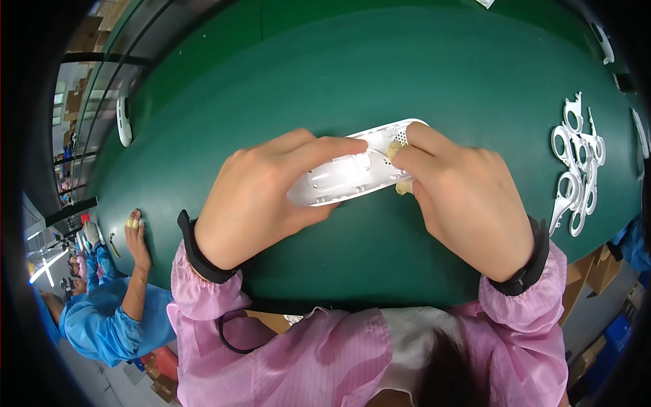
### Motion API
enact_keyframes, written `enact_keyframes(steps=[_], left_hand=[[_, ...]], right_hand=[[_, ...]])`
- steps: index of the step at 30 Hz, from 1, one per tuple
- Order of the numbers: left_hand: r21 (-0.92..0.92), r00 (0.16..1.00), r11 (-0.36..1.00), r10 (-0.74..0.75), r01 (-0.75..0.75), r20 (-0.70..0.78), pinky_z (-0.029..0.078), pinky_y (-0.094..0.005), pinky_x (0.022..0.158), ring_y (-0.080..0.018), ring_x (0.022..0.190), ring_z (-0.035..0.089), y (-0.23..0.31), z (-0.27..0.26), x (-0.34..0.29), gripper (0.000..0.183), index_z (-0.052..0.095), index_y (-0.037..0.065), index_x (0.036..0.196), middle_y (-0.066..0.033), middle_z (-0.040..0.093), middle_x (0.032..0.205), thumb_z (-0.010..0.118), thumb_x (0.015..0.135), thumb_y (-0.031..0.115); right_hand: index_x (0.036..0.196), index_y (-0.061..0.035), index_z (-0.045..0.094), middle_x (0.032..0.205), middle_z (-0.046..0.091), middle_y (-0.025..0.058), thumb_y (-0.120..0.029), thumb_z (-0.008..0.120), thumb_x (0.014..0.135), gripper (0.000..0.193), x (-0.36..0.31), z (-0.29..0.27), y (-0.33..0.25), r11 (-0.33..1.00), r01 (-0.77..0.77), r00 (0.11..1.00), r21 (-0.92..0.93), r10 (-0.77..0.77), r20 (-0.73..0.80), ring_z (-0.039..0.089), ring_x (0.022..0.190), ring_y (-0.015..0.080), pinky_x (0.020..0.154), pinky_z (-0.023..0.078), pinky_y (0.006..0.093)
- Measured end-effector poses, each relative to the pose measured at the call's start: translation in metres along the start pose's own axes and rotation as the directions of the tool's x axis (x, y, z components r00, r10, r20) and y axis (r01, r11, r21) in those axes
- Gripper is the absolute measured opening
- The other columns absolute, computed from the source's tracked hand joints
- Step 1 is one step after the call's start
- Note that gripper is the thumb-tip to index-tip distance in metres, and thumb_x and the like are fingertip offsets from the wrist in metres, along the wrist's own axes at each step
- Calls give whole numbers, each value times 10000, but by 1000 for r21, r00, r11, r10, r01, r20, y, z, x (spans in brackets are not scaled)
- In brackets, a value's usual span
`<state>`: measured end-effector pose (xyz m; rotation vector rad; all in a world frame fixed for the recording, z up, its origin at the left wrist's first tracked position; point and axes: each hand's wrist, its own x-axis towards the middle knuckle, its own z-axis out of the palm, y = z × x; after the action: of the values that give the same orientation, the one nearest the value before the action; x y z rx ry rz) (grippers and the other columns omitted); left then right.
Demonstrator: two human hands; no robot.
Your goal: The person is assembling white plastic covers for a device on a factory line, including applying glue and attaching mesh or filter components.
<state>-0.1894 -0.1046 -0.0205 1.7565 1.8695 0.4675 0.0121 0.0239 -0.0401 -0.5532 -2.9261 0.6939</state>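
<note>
Between my hands, over the green tabletop, is a long white plastic shell (339, 175) with rounded ends, its hollow inside facing up. My left hand (268, 186) grips its left end, with the index finger lying along the inside and the thumb at the near edge. At the other end, my right hand (461, 186) pinches the shell near a patch of small round holes (401, 138). Yellowish covers wrap two fingertips of that hand. Whether a small part sits under those fingertips is hidden. Both wrists wear black bands.
Several white ring-shaped plastic parts (576, 166) lie in a heap on the green table (325, 74) at the right. A white oblong piece (123, 122) stands at the far left edge. On the left, a co-worker in blue (112, 319) rests a hand (137, 241) on the table.
</note>
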Motion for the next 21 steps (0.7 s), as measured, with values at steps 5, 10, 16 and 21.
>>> enact_keyframes(steps=[5, 10, 16, 21], left_hand=[[-8, 999, 999, 32, -32, 16, 550, -364, 760, -304, 857, 678, 0, -7, 4, 619, 703, 124, 1235, -108, 720, 1027, 777, 637, -13], [-53, 999, 998, -15, 17, 42, 545, -367, 796, -308, 894, 679, 2, -6, 6, 640, 698, 105, 1247, -124, 723, 1073, 736, 624, -37], [-63, 999, 998, 21, -19, 44, 540, -375, 851, -320, 952, 679, -1, -4, 5, 644, 691, 104, 1256, -128, 718, 1120, 733, 627, -24], [-19, 998, 1000, 19, -18, 53, 546, -374, 856, -321, 970, 683, -1, -3, 4, 649, 687, 104, 1260, -129, 717, 1125, 729, 626, -26]], right_hand=[[1010, -41, 645, 990, 608, 87, -10, 691, 808, 210, -6, 6, -9, 999, -24, 990, 32, 29, -136, 649, 701, 312, 595, 512, 412], [865, -10, 618, 928, 597, 121, -15, 670, 781, 98, -12, 11, -3, 989, 7, 969, 150, 31, -245, 656, 681, 308, 592, 531, 410], [897, -55, 693, 908, 637, 66, -20, 734, 774, 134, -16, 8, 3, 986, -101, 964, 131, 129, -231, 637, 707, 317, 628, 510, 421], [793, -24, 675, 806, 622, 96, -21, 693, 776, 25, -13, 13, 2, 996, -29, 962, 81, 49, -269, 642, 650, 318, 592, 511, 416]])
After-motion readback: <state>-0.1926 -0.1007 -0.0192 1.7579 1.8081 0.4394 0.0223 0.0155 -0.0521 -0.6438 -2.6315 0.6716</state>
